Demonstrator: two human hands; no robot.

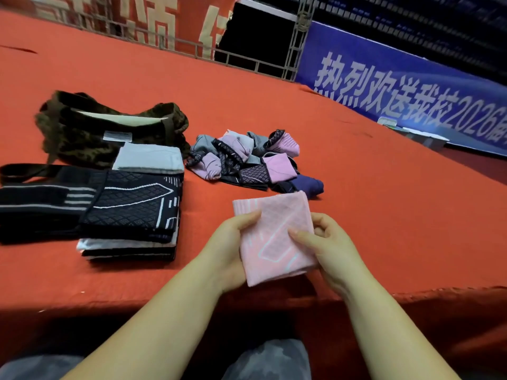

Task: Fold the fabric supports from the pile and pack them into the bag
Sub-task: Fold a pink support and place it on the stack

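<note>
A pink fabric support (274, 237) with pale line markings, folded flat, is held between both hands just above the red table's near edge. My left hand (230, 248) grips its left side, thumb on top. My right hand (326, 242) pinches its right side. Behind it lies a loose pile of pink, grey and dark supports (247, 160). To the left is a stack of folded black and grey supports (134, 209). The dark camouflage bag (90, 130) lies at the far left, its mouth showing a pale lining.
The red cloth-covered table (356, 165) stretches far back and right. A blue banner (411, 86) and a metal truss (299, 37) stand behind it. A pale box (422, 137) lies at the table's right edge. My knees show below the table edge.
</note>
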